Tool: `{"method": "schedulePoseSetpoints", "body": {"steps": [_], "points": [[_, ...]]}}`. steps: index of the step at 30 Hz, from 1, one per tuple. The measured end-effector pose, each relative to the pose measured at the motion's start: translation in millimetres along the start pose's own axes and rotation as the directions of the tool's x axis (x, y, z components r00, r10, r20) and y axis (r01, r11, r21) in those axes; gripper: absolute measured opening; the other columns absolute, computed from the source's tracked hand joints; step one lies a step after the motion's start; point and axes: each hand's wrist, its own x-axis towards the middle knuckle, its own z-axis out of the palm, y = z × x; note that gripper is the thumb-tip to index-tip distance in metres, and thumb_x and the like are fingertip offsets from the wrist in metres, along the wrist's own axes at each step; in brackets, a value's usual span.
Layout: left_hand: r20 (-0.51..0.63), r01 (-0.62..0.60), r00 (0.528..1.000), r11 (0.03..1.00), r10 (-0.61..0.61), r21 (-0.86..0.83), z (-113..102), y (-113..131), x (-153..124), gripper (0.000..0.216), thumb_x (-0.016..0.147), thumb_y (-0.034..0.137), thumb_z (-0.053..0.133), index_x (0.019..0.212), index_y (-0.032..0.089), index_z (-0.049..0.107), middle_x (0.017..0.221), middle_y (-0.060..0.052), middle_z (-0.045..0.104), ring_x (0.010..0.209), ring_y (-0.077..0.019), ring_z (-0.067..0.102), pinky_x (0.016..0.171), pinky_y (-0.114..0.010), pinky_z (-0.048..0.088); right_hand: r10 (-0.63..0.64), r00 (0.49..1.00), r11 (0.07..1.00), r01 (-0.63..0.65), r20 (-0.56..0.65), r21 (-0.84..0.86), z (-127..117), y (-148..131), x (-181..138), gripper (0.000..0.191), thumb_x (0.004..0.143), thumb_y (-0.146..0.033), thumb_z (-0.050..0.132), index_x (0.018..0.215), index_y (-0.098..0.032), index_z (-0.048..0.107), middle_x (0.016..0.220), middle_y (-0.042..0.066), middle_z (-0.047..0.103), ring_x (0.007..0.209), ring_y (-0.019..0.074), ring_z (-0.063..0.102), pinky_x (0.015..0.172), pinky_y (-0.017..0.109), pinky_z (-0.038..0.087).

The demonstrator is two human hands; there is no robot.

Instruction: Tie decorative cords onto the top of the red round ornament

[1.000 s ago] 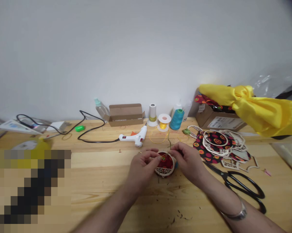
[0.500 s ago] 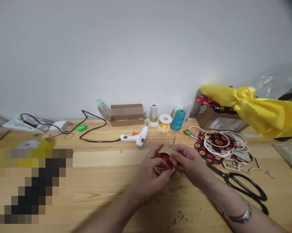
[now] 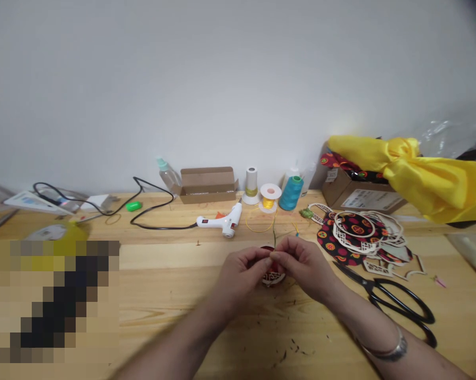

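A small round wooden ornament (image 3: pixel 272 276) with red patterned cloth inside sits on the wooden table (image 3: pixel 162 295), mostly hidden behind my fingers. My left hand (image 3: pixel 241 274) and my right hand (image 3: pixel 303 266) meet above it, both pinched at the fingertips. A thin green thread (image 3: pixel 275 235) rises from the pinch toward the spools. I cannot make out which hand holds the thread and which holds the ornament. A silver bangle (image 3: pixel 388 349) circles my right wrist.
Black scissors (image 3: pixel 396 306) lie right of my hands, beside a pile of wooden frames and patterned cloth discs (image 3: pixel 359 235). A white glue gun (image 3: pixel 222 224), thread spools (image 3: pixel 290 193), a small cardboard box (image 3: pixel 206 184), and a box with yellow fabric (image 3: pixel 420 174) stand behind.
My left hand has turned from thumb-up beside the ornament to a pinch meeting my right fingertips. The ornament is now more hidden and the thread stands straighter.
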Motion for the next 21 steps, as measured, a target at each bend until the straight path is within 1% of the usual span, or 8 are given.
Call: {"method": "schedulePoseSetpoints", "body": {"steps": [3,5,7,9,12,15,18,21], "points": [[-0.021,0.04,0.999,0.999,-0.04,0.012,-2,5,0,0.013,0.07,0.026,0.062,0.071,0.015,0.069,0.064,0.0,0.065,0.056,-0.0088,0.051,0.054,-0.019,0.038,0.002,1.0,1.0,-0.002,0.013,0.018,-1,-1,-1,0.015,0.07,-0.025,0.059,0.062,-0.016,0.05,0.051,-0.004,0.052,0.047,0.0077,0.045,0.046,0.02,0.036],[-0.023,0.072,0.997,0.997,-0.072,-0.006,-3,6,0,0.013,0.068,0.027,0.063,0.069,0.015,0.069,0.058,0.001,0.062,0.047,-0.0059,0.044,0.047,-0.018,0.032,0.013,1.0,1.0,-0.014,0.017,0.025,-1,-2,-1,0.016,0.069,-0.026,0.06,0.061,-0.016,0.05,0.05,-0.005,0.051,0.047,0.0073,0.044,0.046,0.02,0.036],[-0.003,0.108,0.994,0.993,-0.108,-0.04,-4,4,0,0.015,0.067,0.03,0.064,0.068,0.015,0.069,0.053,0.002,0.059,0.041,-0.004,0.037,0.042,-0.018,0.026,0.034,0.999,0.999,-0.035,0.026,0.034,-1,-4,-2,0.016,0.068,-0.026,0.061,0.061,-0.016,0.05,0.05,-0.005,0.051,0.046,0.0071,0.044,0.045,0.02,0.036],[0.028,0.129,0.991,0.988,-0.127,-0.084,-6,2,0,0.018,0.066,0.032,0.065,0.069,0.015,0.069,0.053,0.001,0.058,0.039,-0.0037,0.033,0.04,-0.018,0.021,0.058,0.998,0.997,-0.06,0.04,0.049,-1,-6,-3,0.017,0.067,-0.027,0.061,0.06,-0.016,0.05,0.049,-0.005,0.051,0.045,0.0072,0.045,0.044,0.02,0.036],[0.052,0.135,0.99,0.981,-0.129,-0.142,-7,-2,1,0.02,0.066,0.034,0.065,0.069,0.014,0.069,0.057,-0.001,0.061,0.04,-0.0041,0.034,0.041,-0.02,0.019,0.072,0.996,0.995,-0.075,0.057,0.07,-1,-8,-3,0.018,0.067,-0.028,0.062,0.06,-0.016,0.051,0.048,-0.005,0.051,0.044,0.007,0.045,0.044,0.019,0.036],[0.051,0.167,0.986,0.97,-0.16,-0.177,-6,-4,1,0.018,0.064,0.032,0.067,0.066,0.014,0.068,0.057,-0.001,0.061,0.039,-0.0038,0.033,0.041,-0.02,0.019,0.069,0.996,0.994,-0.074,0.063,0.08,-1,-7,-3,0.018,0.066,-0.027,0.063,0.06,-0.016,0.051,0.048,-0.005,0.051,0.044,0.0068,0.045,0.044,0.019,0.035],[0.04,0.173,0.985,0.959,-0.168,-0.225,-5,-5,2,0.016,0.063,0.03,0.068,0.066,0.014,0.068,0.058,-0.001,0.063,0.041,-0.0052,0.039,0.042,-0.02,0.021,0.052,0.997,0.996,-0.056,0.058,0.07,-1,-6,-3,0.017,0.067,-0.027,0.063,0.06,-0.015,0.052,0.05,-0.004,0.052,0.046,0.0073,0.046,0.045,0.02,0.037],[0.02,0.149,0.989,0.956,-0.149,-0.251,-5,-5,2,0.013,0.065,0.026,0.067,0.066,0.014,0.068,0.059,-0.001,0.063,0.043,-0.0057,0.043,0.043,-0.019,0.024,0.035,0.998,0.997,-0.039,0.053,0.072,-1,-5,-2,0.017,0.068,-0.029,0.062,0.063,-0.015,0.054,0.052,-0.003,0.055,0.048,0.0081,0.048,0.046,0.02,0.037]]}}
